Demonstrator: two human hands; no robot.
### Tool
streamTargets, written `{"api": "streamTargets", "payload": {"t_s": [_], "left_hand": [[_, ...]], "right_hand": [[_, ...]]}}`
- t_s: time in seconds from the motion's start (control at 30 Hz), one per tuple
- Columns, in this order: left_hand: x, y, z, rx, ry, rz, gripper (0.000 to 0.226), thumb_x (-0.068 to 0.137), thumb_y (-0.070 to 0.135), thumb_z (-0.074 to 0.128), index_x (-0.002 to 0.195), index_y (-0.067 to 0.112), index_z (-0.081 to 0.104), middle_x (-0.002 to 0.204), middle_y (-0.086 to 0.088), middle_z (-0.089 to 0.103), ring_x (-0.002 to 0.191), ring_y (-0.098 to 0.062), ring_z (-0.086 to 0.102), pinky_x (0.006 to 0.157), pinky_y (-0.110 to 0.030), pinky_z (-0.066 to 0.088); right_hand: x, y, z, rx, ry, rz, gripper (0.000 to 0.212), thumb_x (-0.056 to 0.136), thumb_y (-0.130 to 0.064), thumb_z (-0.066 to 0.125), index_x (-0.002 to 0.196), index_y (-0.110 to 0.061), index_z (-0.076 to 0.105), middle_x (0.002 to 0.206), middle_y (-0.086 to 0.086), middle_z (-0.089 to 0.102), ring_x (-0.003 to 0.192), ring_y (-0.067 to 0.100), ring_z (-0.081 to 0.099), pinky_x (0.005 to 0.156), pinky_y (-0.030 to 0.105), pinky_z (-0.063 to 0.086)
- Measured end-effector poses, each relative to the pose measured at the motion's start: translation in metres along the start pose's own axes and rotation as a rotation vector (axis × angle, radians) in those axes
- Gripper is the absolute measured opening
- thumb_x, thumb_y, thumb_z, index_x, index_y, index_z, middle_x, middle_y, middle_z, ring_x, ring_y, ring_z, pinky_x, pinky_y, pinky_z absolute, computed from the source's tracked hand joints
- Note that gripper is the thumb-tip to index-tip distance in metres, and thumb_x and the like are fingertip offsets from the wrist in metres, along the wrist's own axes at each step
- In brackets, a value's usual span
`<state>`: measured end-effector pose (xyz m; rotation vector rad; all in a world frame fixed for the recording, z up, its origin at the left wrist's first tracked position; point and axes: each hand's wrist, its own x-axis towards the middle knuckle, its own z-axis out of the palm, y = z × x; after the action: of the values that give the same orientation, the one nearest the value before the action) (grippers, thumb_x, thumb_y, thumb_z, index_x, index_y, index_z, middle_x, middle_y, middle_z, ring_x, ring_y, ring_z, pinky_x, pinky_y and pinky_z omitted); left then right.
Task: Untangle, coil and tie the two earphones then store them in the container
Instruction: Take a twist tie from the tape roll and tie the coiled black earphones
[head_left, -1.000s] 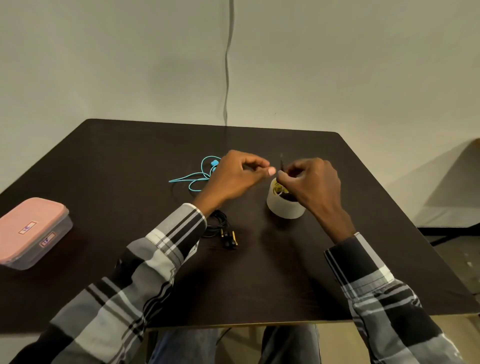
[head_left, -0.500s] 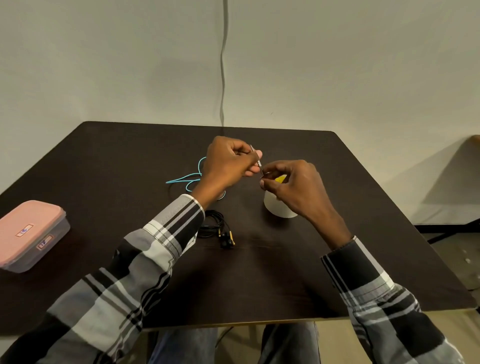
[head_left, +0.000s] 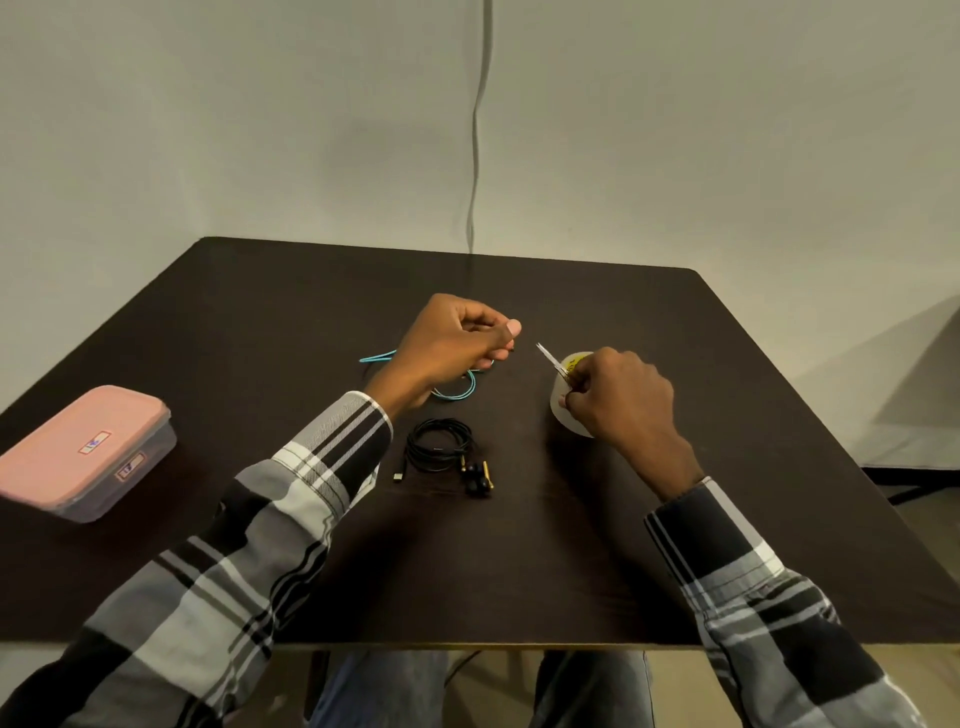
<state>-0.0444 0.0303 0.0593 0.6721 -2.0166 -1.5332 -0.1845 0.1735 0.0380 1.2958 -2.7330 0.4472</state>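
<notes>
Earphones (head_left: 445, 453) (black, coiled) lie near closed pink container (head_left: 83, 451); right fingers (head_left: 571, 388) pinch a twist tie (head_left: 551, 359), left hand (head_left: 451, 345) curled.

Black earphone (head_left: 441, 451) coiled mid-table, teal earphone (head_left: 457, 392) loose behind, pink-lidded container (head_left: 83, 452) shut, far left

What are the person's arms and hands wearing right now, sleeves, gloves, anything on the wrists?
Both arms wear long plaid shirt sleeves in black, grey and white, the cuffs reaching the wrists. The left hand and right hand are bare: no gloves, and no rings or watch visible from this view.
</notes>
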Motion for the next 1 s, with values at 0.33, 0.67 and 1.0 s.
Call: {"api": "streamTargets", "payload": {"t_s": [0.33, 0.67, 1.0], "left_hand": [[0.004, -0.011, -0.026, -0.017, 0.112, -0.097, 0.029, 0.098, 0.025, 0.058, 0.127, 0.018, 0.061, 0.12, -0.002, 0.067, 0.111, -0.015, 0.063, 0.087, -0.034, 0.058], [-0.005, -0.008, -0.039, -0.289, -0.045, -0.151, 0.028, 0.097, 0.03, 0.058, 0.118, 0.014, 0.068, 0.109, -0.001, 0.073, 0.091, -0.007, 0.07, 0.077, -0.031, 0.059], [0.0, -0.006, -0.046, -0.312, 0.066, -0.076, 0.023, 0.086, 0.004, 0.072, 0.108, 0.009, 0.07, 0.103, -0.012, 0.075, 0.092, -0.02, 0.074, 0.076, -0.033, 0.061]], "right_hand": [[-0.01, 0.002, -0.002, 0.736, 0.111, -0.284, 0.024, 0.081, -0.01, 0.079, 0.104, -0.018, 0.078, 0.101, -0.011, 0.075, 0.091, 0.0, 0.069, 0.082, 0.029, 0.059], [-0.011, 0.006, 0.015, 0.983, 0.088, -0.509, 0.03, 0.076, 0.004, 0.078, 0.102, -0.012, 0.075, 0.097, -0.012, 0.077, 0.093, 0.007, 0.072, 0.083, 0.021, 0.057], [-0.009, 0.013, 0.02, 1.065, 0.073, -0.509, 0.028, 0.074, 0.005, 0.078, 0.098, -0.009, 0.076, 0.099, -0.011, 0.076, 0.096, 0.009, 0.072, 0.083, 0.02, 0.056]]}}
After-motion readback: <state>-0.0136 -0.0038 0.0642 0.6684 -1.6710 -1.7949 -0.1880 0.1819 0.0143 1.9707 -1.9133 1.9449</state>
